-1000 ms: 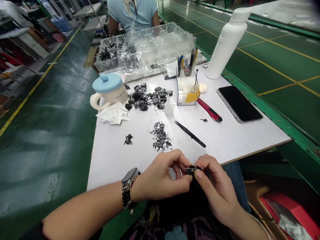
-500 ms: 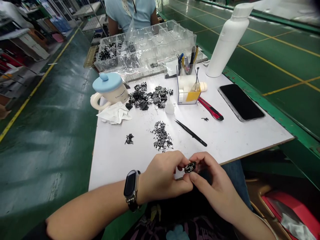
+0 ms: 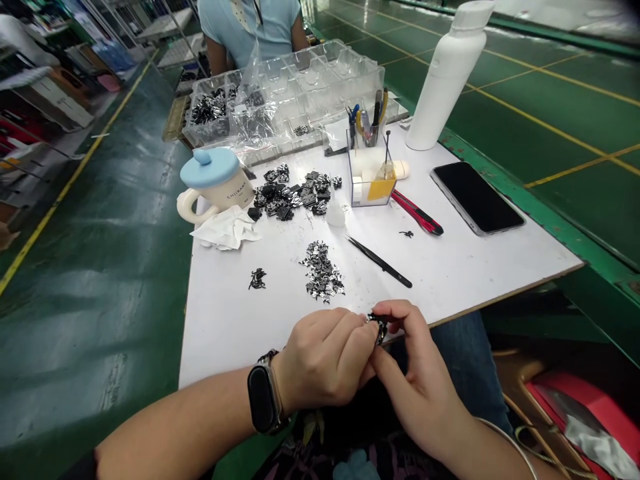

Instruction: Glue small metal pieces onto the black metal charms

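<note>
Between my two hands, at the table's near edge, is a small black part with shiny metal bits (image 3: 379,328). My left hand (image 3: 327,357), with a smartwatch on its wrist, is closed, its fingers pressed against the part's left side. From the right, the thumb and fingers of my right hand (image 3: 417,373) pinch the same part. My fingers cover much of it. Just beyond lies a pile of small silvery metal pieces (image 3: 323,272), with black tweezers (image 3: 379,260) to its right. A little heap of thin black pieces (image 3: 257,279) sits to the left.
Farther back are a heap of black parts (image 3: 295,193), a blue-lidded mug (image 3: 217,180), a crumpled tissue (image 3: 227,229) and a clear tool holder (image 3: 370,183). A red cutter (image 3: 417,213), phone (image 3: 477,198) and white bottle (image 3: 447,77) stand or lie right. Compartment trays (image 3: 300,87) are behind; a person sits beyond.
My left hand has rolled over so its back and knuckles face up, covering more of the part. The part has turned and shifted slightly left. The view has moved a little.
</note>
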A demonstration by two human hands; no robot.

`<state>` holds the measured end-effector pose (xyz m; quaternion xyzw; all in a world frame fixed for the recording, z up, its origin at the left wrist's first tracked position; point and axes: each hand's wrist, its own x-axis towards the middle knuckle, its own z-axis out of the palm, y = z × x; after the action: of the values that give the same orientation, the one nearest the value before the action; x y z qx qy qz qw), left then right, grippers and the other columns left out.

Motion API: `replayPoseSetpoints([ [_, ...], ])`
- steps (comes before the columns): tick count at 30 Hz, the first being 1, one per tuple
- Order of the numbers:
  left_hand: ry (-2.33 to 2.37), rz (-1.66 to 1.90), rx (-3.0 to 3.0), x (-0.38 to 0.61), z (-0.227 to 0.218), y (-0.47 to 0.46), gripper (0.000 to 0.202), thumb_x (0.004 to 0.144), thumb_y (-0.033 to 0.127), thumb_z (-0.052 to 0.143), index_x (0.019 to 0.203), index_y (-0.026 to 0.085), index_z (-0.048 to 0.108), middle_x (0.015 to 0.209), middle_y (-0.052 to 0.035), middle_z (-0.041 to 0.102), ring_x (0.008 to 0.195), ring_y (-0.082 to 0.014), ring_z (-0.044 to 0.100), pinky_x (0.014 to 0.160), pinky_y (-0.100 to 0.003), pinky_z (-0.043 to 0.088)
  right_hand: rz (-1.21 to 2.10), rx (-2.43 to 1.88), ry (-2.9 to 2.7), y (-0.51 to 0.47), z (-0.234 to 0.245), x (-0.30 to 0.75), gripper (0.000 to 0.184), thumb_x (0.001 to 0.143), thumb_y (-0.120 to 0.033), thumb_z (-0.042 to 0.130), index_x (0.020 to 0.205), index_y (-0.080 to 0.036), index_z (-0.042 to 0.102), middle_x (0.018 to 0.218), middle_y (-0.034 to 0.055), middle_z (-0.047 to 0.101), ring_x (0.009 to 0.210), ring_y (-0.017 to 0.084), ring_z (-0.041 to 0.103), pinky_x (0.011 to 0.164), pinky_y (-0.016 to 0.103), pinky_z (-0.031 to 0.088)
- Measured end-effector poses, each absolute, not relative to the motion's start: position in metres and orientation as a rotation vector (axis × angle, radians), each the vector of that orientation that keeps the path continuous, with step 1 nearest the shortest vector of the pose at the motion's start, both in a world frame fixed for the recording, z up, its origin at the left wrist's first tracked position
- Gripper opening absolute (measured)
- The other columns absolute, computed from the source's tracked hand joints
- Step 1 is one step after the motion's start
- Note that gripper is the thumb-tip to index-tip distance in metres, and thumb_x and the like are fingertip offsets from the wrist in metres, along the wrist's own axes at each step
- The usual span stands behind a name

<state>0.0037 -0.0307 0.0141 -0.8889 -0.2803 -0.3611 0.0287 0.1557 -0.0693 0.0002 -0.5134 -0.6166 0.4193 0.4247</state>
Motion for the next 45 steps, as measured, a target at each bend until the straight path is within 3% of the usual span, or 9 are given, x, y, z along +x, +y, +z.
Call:
replayPoseSetpoints([
  [11,-0.827,-1.079,-2.693,0.004,0.018,-0.031,0.012,0.087,0.011,0.045,0.091,0.005,0.055,0.068,-0.0111,0.065,0.062,-0.0211,0.065,0.055,-0.032,0.058,0.923,-1.280,-1.646,-0.072,-0.004,0.154,0.038,0.088,-0.012,0.041,0.123,-0.026,0.034,0.114,0.0066,0.047,0.106,0.021,0.046,0.092,0.040,0.040],
  [19,-0.840,-1.068,-2.701,0.004,0.018,-0.030,0.009,0.086,0.009,0.048,0.089,0.006,0.055,0.068,-0.0113,0.066,0.062,-0.0206,0.065,0.057,-0.033,0.059,0.805,-1.249,-1.707,-0.073,-0.006,0.151,0.041,0.089,-0.010,0.038,0.127,-0.023,0.031,0.120,0.0084,0.044,0.112,0.021,0.043,0.097,0.041,0.035],
  [26,-0.867,-1.066,-2.713,0.004,0.015,-0.030,0.011,0.087,0.009,0.045,0.093,0.007,0.054,0.071,-0.0110,0.066,0.062,-0.0199,0.065,0.056,-0.033,0.059,0.541,-1.312,-1.797,-0.069,-0.002,0.146,0.036,0.089,-0.013,0.037,0.124,-0.018,0.031,0.116,0.0110,0.046,0.105,0.023,0.046,0.088,0.040,0.035],
  [34,-0.850,-1.136,-2.698,0.005,0.013,-0.030,0.010,0.086,0.011,0.048,0.092,0.006,0.055,0.067,-0.0103,0.064,0.061,-0.0204,0.064,0.055,-0.032,0.058,0.479,-1.287,-1.813,-0.067,0.000,0.146,0.038,0.088,-0.010,0.036,0.125,-0.015,0.032,0.116,0.0111,0.044,0.107,0.022,0.042,0.090,0.038,0.032],
  [39,-0.839,-1.133,-2.695,0.004,0.014,-0.029,0.009,0.086,0.010,0.049,0.091,0.006,0.055,0.066,-0.0105,0.064,0.061,-0.0205,0.064,0.056,-0.031,0.057,0.511,-1.270,-1.812,-0.067,-0.002,0.145,0.039,0.087,-0.009,0.036,0.125,-0.017,0.032,0.116,0.0106,0.044,0.107,0.023,0.043,0.090,0.039,0.032],
  [45,-0.865,-1.178,-2.735,0.001,0.014,-0.028,0.012,0.087,0.017,0.048,0.093,0.007,0.054,0.069,-0.0100,0.065,0.060,-0.0201,0.063,0.053,-0.032,0.055,0.893,-1.137,-1.702,-0.065,-0.006,0.159,0.039,0.090,-0.013,0.042,0.126,-0.024,0.034,0.118,0.0074,0.046,0.111,0.022,0.043,0.094,0.039,0.035],
])
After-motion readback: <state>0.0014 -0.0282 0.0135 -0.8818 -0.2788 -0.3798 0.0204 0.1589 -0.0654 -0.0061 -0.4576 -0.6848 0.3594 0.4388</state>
